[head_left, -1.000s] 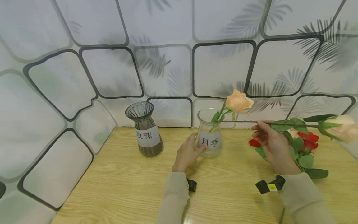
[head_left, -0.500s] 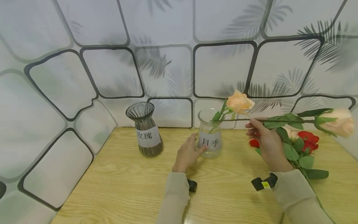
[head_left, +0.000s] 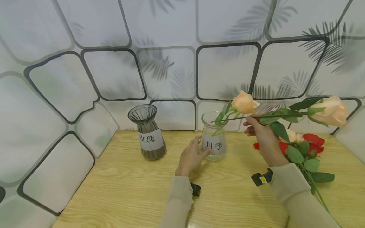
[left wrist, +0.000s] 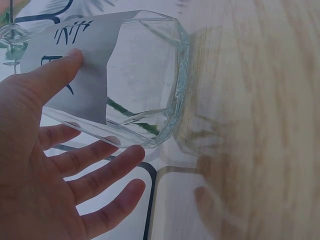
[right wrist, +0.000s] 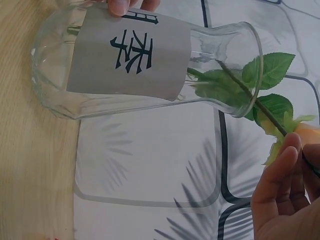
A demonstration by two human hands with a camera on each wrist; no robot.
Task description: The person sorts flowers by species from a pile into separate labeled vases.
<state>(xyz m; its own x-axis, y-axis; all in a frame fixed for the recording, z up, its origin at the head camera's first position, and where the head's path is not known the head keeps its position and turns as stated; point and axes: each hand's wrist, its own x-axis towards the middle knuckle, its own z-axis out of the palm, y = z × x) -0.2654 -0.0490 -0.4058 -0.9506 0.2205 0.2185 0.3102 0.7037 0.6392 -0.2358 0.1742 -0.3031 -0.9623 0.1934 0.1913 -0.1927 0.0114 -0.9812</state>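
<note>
My left hand (head_left: 190, 158) holds the clear glass vase (head_left: 219, 155) from its left side. Its thumb lies on the white paper label (left wrist: 95, 75), and the other fingers reach round the back. One peach rose (head_left: 244, 102) stands in this vase, leaning right. My right hand (head_left: 265, 139) pinches the stem of another peach rose (head_left: 329, 112), which lies nearly level with its bloom to the right. The cut end of that stem (right wrist: 265, 112) is at the vase mouth; in the right wrist view it overlaps the neck, seemingly inside the rim.
A smoky grey ribbed vase (head_left: 154, 153) with a paper label stands to the left on the wooden table (head_left: 128, 196). Red roses (head_left: 315, 144) and a pale peach bloom (head_left: 293, 135) lie at the right, partly behind my right arm. A patterned backdrop (head_left: 168, 72) rises behind.
My right hand has moved left and slightly up with the peach rose, bringing its stem end over the vase mouth and tilting the bloom upward. The left hand stays on the vase.
</note>
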